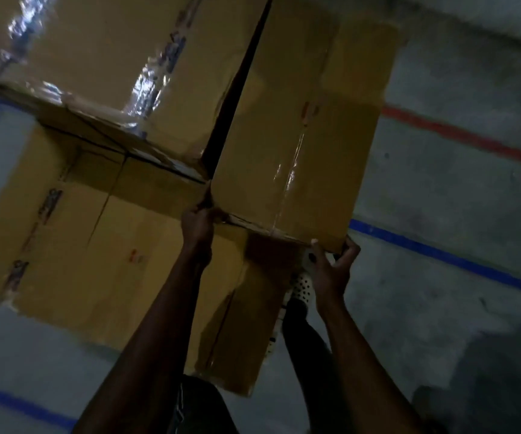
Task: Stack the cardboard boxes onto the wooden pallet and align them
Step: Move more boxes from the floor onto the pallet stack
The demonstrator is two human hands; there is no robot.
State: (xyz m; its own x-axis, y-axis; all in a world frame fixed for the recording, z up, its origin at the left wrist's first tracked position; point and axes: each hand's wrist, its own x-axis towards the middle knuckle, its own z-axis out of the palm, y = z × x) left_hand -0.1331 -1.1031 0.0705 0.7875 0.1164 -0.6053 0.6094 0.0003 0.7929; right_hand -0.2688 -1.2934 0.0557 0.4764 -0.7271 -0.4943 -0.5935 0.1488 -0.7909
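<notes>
Step in hand, by my reading: seating and squaring an upper-tier box.

- Held box (300, 130) lies at 1 o'clock of frame centre, over the lower box (96, 245), which spreads toward 8 o'clock. Cannot tell whether it is fully set down.
- Neighbouring top box (102, 57) is at 11 o'clock, with a dark gap between the two.
- Left hand (198, 225) is curled round the held box's near-left corner.
- Right hand (331, 264) clasps the near-right corner at 5 o'clock, thumb on the top edge, fingers spread beneath.
- Wooden pallet is not in view, presumably under the stack.
- Concrete floor (456, 183), with a blue line (441, 255) at 3 o'clock.

Next move probably calls for sliding the held box toward 10 o'clock to close the gap, then checking that the near edges sit flush.
</notes>
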